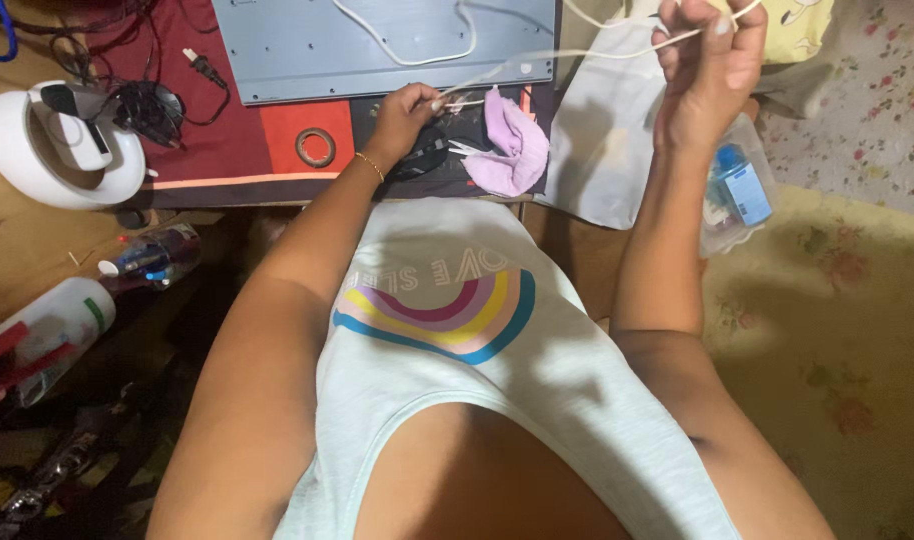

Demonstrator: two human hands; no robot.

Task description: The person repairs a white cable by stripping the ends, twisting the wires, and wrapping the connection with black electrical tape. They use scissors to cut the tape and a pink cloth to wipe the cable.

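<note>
My left hand [405,112] rests on the table edge, pinching the near end of a thin white cable [557,55] beside a dark bundle. My right hand [709,70] is raised at the upper right, its fingers closed around the same cable, which runs taut between the two hands. A crumpled lilac cloth [517,145] lies just right of my left hand. A grey metal panel [377,45] with another white cord looped on it sits behind the hands.
A white round device [62,145] and black tangled wires [147,105] sit at the left. A tape ring [316,147] lies on a red mat. A clear bag holding a blue bottle [742,190] hangs at the right. Bottles lie on the floor at left [52,320].
</note>
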